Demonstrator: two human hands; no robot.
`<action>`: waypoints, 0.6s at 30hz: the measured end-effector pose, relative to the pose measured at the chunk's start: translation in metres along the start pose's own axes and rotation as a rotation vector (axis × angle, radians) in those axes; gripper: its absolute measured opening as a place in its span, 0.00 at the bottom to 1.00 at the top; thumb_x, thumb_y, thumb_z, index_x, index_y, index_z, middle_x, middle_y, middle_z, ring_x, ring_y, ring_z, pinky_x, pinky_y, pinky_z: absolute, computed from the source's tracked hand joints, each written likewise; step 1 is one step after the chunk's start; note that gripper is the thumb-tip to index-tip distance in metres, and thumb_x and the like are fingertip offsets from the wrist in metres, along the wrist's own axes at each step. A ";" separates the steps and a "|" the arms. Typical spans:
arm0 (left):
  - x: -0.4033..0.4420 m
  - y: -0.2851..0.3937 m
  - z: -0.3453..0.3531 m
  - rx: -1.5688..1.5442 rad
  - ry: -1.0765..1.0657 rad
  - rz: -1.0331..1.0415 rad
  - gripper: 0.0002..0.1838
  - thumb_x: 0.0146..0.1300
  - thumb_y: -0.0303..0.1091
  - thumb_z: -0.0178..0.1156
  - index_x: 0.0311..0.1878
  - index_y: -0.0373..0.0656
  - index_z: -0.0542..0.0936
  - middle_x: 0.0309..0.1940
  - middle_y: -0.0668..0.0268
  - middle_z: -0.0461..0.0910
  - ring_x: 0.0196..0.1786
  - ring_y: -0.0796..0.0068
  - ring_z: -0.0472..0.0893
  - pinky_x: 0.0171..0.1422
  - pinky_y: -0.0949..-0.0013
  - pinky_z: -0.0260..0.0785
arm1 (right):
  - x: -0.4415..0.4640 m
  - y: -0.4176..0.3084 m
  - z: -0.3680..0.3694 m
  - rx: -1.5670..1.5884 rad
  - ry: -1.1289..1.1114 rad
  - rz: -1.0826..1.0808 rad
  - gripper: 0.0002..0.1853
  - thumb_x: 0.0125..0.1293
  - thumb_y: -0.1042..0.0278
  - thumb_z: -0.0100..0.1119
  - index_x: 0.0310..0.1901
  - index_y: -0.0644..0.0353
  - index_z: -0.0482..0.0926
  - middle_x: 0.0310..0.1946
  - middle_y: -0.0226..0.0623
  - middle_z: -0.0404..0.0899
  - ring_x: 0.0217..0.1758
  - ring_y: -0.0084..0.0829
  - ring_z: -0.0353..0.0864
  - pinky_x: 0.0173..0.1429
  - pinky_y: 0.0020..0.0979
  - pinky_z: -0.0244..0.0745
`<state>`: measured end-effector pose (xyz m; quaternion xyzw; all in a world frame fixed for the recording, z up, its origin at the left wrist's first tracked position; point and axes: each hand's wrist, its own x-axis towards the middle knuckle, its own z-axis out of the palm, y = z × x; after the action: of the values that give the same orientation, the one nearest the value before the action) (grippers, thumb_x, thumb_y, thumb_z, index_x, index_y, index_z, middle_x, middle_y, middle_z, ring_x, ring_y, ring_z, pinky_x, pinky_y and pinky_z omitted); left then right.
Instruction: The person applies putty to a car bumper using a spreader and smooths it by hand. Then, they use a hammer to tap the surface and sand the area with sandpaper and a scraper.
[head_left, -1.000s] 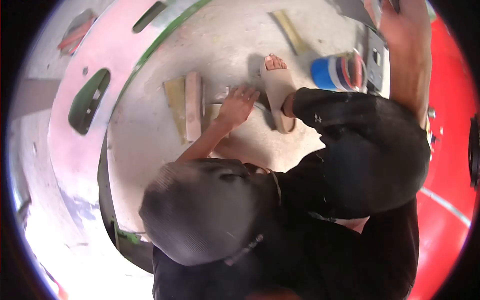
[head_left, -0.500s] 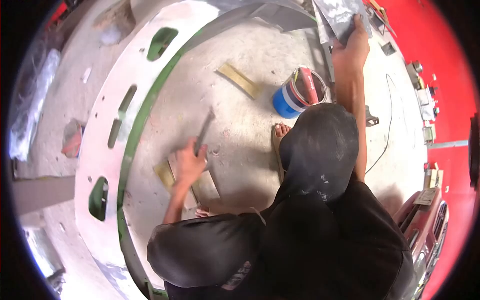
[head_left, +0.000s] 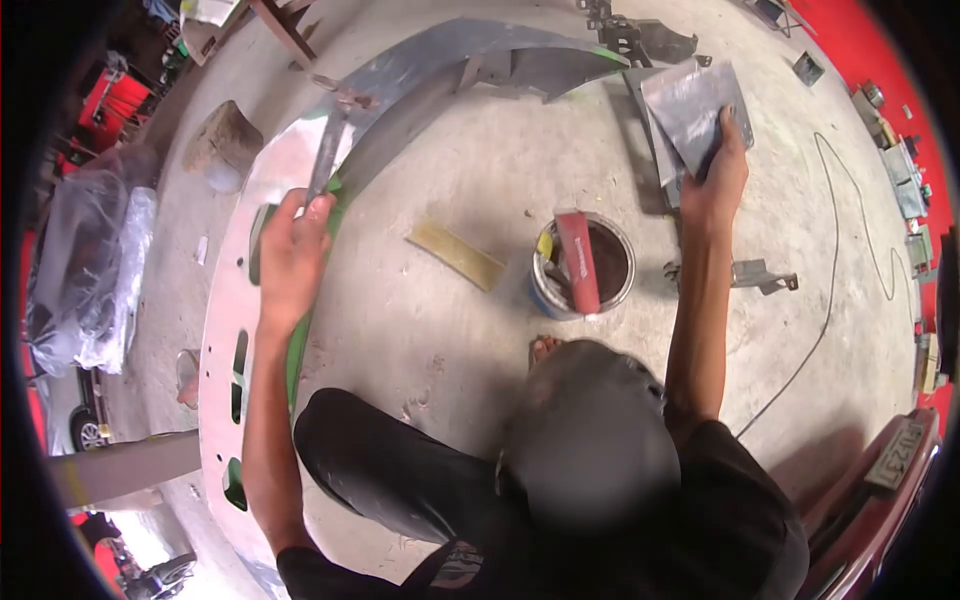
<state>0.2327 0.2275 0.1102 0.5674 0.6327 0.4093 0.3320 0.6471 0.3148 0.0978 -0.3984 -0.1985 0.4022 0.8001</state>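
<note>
My left hand (head_left: 292, 262) is closed around a thin, dark putty knife (head_left: 326, 155). Its far end lies over the grey upper stretch of a long curved bumper (head_left: 222, 310), where brownish smears show; whether it touches the surface I cannot tell. The bumper is pinkish white along the left, with slots and a green inner edge. On the right, my right hand (head_left: 716, 185) grips a flat grey, putty-smeared plate (head_left: 690, 105), thumb on top. A second sheet seems to sit beneath it.
Between my arms stands a can (head_left: 622, 262) with a red tube (head_left: 578, 262) across its top. A yellowish strip (head_left: 456, 256) lies on the concrete floor. Metal brackets (head_left: 750, 275) and a thin cable (head_left: 832, 290) are at right, clear plastic (head_left: 90, 260) at left.
My left hand has swung up from low over the floor to the bumper, still holding the putty knife. My right hand keeps the plate. The camera view has shifted.
</note>
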 end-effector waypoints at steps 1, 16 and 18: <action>0.014 -0.003 0.012 -0.023 -0.054 -0.032 0.18 0.75 0.48 0.54 0.42 0.42 0.78 0.19 0.80 0.63 0.20 0.90 0.58 0.23 0.78 0.48 | 0.007 0.004 -0.012 0.007 0.012 0.022 0.25 0.70 0.59 0.62 0.59 0.70 0.74 0.55 0.38 0.79 0.56 0.32 0.79 0.62 0.34 0.73; 0.226 -0.021 0.207 -0.029 -0.017 -0.042 0.12 0.77 0.42 0.52 0.40 0.45 0.75 0.19 0.76 0.65 0.17 0.87 0.61 0.17 0.75 0.52 | 0.029 0.015 -0.129 -0.286 0.227 0.163 0.26 0.69 0.56 0.65 0.58 0.70 0.75 0.51 0.35 0.79 0.52 0.25 0.77 0.60 0.29 0.70; 0.259 -0.050 0.221 0.158 0.088 0.135 0.13 0.77 0.42 0.52 0.38 0.45 0.75 0.19 0.75 0.66 0.16 0.85 0.62 0.18 0.73 0.53 | 0.030 0.018 -0.136 -0.271 0.248 0.176 0.24 0.70 0.56 0.64 0.57 0.69 0.76 0.50 0.35 0.79 0.51 0.25 0.77 0.58 0.29 0.71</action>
<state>0.3707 0.5136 -0.0217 0.6147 0.6372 0.4041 0.2298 0.7432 0.2806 0.0009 -0.5648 -0.1152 0.3882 0.7191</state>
